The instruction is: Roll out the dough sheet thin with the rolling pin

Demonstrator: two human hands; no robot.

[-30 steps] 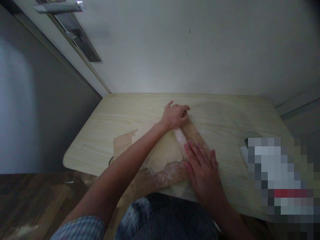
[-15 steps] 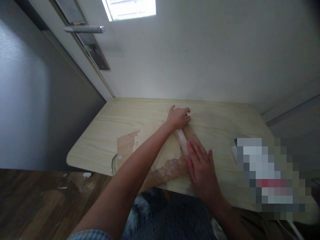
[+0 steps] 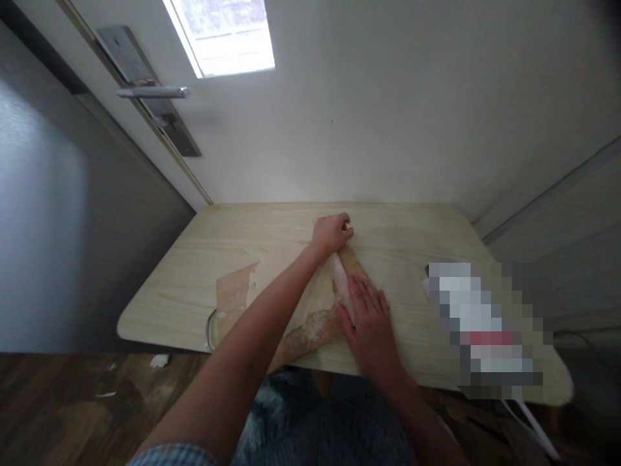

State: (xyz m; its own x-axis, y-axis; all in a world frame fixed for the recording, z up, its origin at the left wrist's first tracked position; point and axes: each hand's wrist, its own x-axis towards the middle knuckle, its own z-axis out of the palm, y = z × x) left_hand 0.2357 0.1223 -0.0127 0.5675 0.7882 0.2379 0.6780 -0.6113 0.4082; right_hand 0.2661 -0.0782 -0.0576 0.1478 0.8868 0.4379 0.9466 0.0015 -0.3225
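A pale rolling pin (image 3: 341, 278) lies slantwise across a flattened sheet of dough (image 3: 317, 291). My left hand (image 3: 333, 233) is over the pin's far end with its fingers curled. Over the near end is my right hand (image 3: 369, 323), its palm down on the pin, the fingers on one side and the thumb on the other. Beneath the dough is a wooden cutting board (image 3: 235, 289), floury along its near part, with a metal handle (image 3: 209, 330) at its left. My left forearm hides part of dough and board.
The board rests on a light wood-grain table (image 3: 169, 278) against a white door (image 3: 388, 116) with a metal lever handle (image 3: 152, 92). A blurred-out object (image 3: 478, 323) is at the table's right, with a white cable below. White scraps (image 3: 159, 360) lie on the dark floor.
The head view has shifted, so the table appears lower and farther left. My left fingers are more curled than before. Both hands stay on the rolling pin, with little movement over the board.
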